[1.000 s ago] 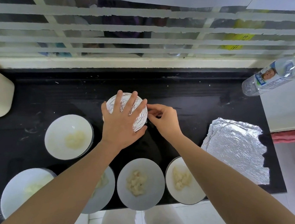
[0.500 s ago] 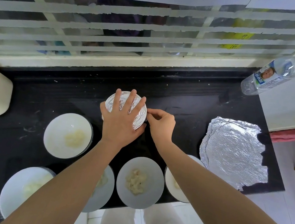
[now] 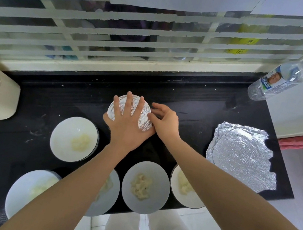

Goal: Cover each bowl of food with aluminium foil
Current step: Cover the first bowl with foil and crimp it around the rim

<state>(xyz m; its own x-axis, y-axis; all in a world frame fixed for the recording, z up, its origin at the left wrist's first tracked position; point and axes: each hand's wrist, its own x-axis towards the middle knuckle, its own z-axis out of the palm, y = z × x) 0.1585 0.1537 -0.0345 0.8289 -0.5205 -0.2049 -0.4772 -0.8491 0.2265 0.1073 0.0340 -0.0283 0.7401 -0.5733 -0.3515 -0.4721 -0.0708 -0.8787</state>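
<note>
Pressing flat, fingers spread, the left hand (image 3: 126, 129) tops the crinkled foil-wrapped bowl (image 3: 143, 118) mid-counter; the right hand (image 3: 165, 122) curls round its right rim. Black counter (image 3: 194, 110), five open bowls (image 3: 160, 176) nearer, foil sheets (image 3: 240, 155) right, barred window (image 3: 117, 41) behind

crinkled silver aluminium foil (image 3: 143, 122) on the far centre bowl looks shiny and finely wrinkled, as do the stacked silver foil sheets (image 3: 240, 155) at right. round white bowls (image 3: 65, 139) look smooth, glazed; flat black counter (image 3: 194, 116) semi-glossy, scuffed; clear water bottle (image 3: 281, 76) plastic.
</note>
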